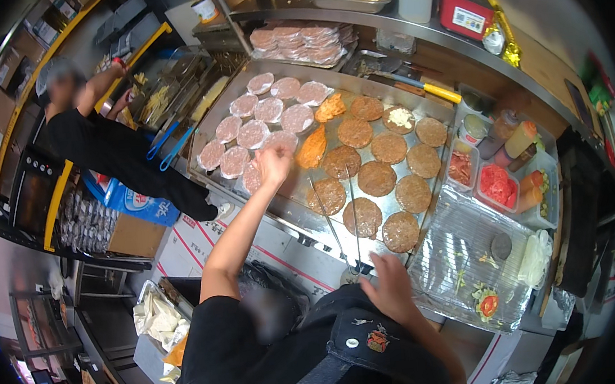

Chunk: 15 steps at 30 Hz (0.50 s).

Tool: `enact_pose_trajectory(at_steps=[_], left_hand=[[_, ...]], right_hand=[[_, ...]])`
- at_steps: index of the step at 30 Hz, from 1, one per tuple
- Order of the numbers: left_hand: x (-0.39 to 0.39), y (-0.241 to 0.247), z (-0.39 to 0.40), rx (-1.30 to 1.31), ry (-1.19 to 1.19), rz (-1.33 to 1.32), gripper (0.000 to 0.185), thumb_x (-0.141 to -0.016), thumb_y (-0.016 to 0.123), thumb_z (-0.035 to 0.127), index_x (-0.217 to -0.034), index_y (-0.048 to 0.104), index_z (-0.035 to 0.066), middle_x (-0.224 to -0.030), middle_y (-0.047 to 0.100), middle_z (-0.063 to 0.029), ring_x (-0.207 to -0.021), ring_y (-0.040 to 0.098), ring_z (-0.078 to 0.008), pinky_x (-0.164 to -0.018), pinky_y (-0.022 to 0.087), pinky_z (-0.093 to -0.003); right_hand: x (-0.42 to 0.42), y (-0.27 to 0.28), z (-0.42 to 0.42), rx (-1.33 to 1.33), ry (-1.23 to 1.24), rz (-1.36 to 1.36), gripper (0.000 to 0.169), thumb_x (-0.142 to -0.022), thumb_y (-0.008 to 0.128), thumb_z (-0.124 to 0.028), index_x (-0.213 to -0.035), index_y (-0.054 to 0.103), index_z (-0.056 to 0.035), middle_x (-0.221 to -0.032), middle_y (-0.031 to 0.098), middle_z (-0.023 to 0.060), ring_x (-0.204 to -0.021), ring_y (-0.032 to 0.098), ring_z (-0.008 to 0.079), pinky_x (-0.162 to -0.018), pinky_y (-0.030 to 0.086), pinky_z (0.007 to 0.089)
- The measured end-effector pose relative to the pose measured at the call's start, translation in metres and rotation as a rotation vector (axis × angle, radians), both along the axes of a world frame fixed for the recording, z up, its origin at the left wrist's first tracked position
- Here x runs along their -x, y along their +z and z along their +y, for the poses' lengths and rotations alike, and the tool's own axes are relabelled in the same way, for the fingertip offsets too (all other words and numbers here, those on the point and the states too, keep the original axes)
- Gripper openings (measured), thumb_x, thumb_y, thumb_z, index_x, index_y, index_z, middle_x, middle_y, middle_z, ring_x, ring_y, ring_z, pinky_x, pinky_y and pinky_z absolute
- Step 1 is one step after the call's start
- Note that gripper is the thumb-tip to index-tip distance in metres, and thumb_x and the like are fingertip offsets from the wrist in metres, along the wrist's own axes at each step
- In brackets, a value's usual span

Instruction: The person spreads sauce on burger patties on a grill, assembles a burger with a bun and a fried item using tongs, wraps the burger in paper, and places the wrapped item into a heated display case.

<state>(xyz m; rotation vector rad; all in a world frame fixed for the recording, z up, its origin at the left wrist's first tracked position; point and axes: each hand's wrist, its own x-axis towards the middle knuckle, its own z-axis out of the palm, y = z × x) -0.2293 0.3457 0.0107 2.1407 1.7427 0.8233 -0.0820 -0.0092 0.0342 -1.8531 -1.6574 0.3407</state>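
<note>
My left hand (pixel 274 165) reaches over the flat griddle (pixel 286 193), its fingertips bent together above or at a pale round patty (pixel 281 141); whether they touch it I cannot tell. More pale patties with film at their edges lie at the griddle's left. Browned patties (pixel 376 178) cover the right part, one with a white topping (pixel 399 117). Two orange pieces of meat (pixel 311 147) lie between the groups. Metal tongs (pixel 354 215) rest across the front edge with their tips among the browned patties. Near the tongs' rear end, my right hand (pixel 389 283) is spread with nothing seen in it.
Right of the griddle are a foil-lined tray (pixel 443 268), tubs of red slices (pixel 497 187) and sauce bottles (pixel 520 140). Stacked patties (pixel 301 41) stand behind, under a steel shelf (pixel 293 14). A yellow-handled scraper (pixel 440 92) lies behind the griddle. A co-worker (pixel 114 147) stands at left.
</note>
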Motion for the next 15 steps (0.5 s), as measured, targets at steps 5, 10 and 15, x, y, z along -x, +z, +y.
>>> enact_pose_trajectory(at_steps=[5, 10, 15], left_hand=[[0.029, 0.001, -0.033, -0.153, -0.052, -0.245, 0.010, -0.079, 0.063, 0.018, -0.080, 0.067, 0.008, -0.086, 0.064, -0.0084, -0.085, 0.057, -0.0266, -0.084, 0.040, -0.0355], [0.082, 0.002, -0.104, -0.042, -0.011, -0.383, 0.005, -0.079, 0.062, 0.010, -0.081, 0.064, 0.006, -0.083, 0.060, -0.0076, -0.083, 0.051, -0.0258, -0.080, 0.039, -0.0342], [0.099, -0.028, -0.170, 0.237, -0.021, -0.502, 0.005, -0.080, 0.061, 0.004, -0.083, 0.064, 0.004, -0.085, 0.062, -0.0078, -0.082, 0.055, -0.0228, -0.074, 0.043, -0.0321]], right_hand=[[0.034, -0.029, 0.084, 0.178, -0.070, -0.142, 0.079, -0.071, 0.070, -0.013, -0.137, 0.028, 0.0020, -0.121, 0.043, 0.0245, -0.106, 0.049, 0.0397, -0.088, 0.043, 0.0449], [0.000, 0.039, 0.115, 0.426, -0.166, 0.077, 0.070, -0.075, 0.061, -0.013, -0.134, 0.029, 0.0099, -0.111, 0.050, 0.0300, -0.100, 0.055, 0.0430, -0.087, 0.045, 0.0455], [-0.064, 0.043, 0.200, 0.683, -0.155, 0.833, 0.028, -0.093, 0.050, -0.027, -0.100, 0.049, 0.0003, -0.067, 0.057, 0.0085, -0.054, 0.056, 0.0189, -0.044, 0.046, 0.0311]])
